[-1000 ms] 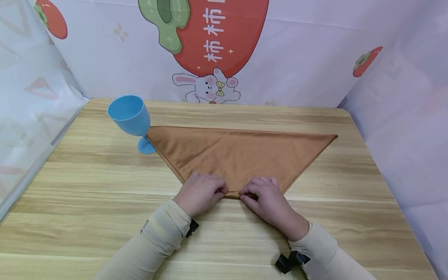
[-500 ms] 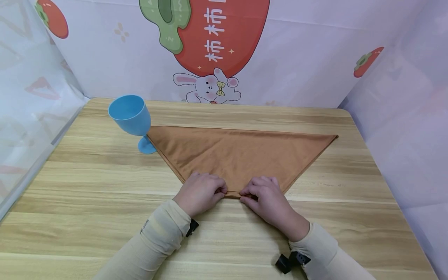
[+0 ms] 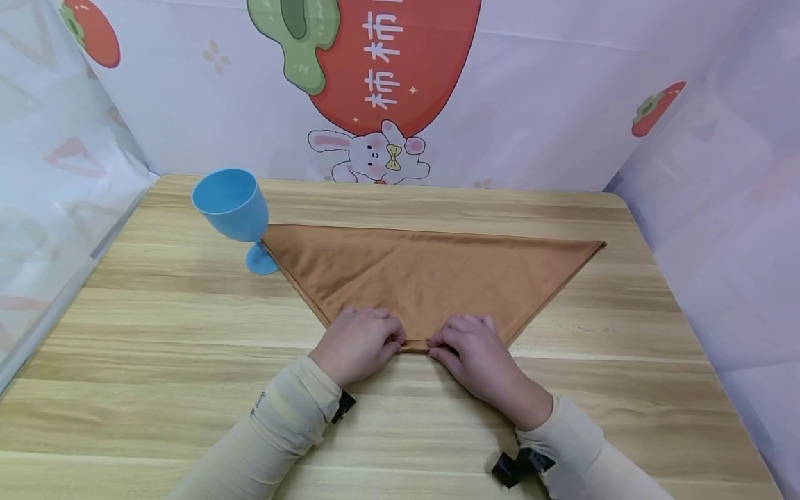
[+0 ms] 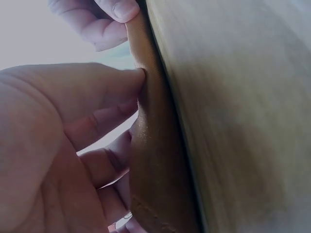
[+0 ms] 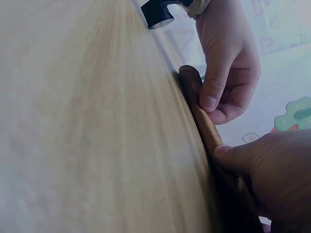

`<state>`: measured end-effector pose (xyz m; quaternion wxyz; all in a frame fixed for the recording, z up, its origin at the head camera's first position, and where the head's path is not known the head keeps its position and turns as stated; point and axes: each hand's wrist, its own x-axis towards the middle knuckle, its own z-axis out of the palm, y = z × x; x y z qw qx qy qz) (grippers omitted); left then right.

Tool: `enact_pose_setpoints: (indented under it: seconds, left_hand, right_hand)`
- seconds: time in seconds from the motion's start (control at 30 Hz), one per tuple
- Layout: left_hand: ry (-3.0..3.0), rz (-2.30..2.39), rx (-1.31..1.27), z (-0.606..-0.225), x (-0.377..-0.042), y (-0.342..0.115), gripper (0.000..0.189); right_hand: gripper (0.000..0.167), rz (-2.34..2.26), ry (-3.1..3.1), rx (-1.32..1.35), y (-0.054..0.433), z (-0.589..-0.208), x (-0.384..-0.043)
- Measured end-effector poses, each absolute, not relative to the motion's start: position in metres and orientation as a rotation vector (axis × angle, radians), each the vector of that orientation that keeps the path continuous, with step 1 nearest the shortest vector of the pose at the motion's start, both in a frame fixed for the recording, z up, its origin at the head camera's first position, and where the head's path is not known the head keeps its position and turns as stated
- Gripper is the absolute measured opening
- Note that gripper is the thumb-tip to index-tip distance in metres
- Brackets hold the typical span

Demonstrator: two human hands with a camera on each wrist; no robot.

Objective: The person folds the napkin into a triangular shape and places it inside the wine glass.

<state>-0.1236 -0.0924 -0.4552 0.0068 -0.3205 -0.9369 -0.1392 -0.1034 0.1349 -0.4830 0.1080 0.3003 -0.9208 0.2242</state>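
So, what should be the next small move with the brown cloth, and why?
Probably, turn the near edge of the brown cloth a little farther toward its long far side, both hands together. The left hand and right hand pinch that edge, where a narrow fold or roll shows, while most of the cloth beyond lies flat.

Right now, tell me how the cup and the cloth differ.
The cup is blue; the cloth is brown. The cup stands up; the cloth lies mostly flat. No hand touches the cup; the left hand and right hand pinch the cloth's near edge. Both rest on the wooden table.
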Motion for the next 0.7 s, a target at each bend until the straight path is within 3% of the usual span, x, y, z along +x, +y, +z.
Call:
enact_pose_setpoints:
  seconds: [0.27, 0.7]
  left_hand:
    - [-2.993, -0.439, -1.03, -0.4523, -0.1233, -0.0936, 0.017]
    - [-2.935, -0.41, -1.06, -0.456, -0.1244, -0.0931, 0.007]
  right_hand:
    - [0.009, 0.751, -2.739, 0.878, 0.1349, -0.4821, -0.103]
    - [0.004, 0.851, -2.766, 0.834, 0.1347, -0.4835, -0.1024]
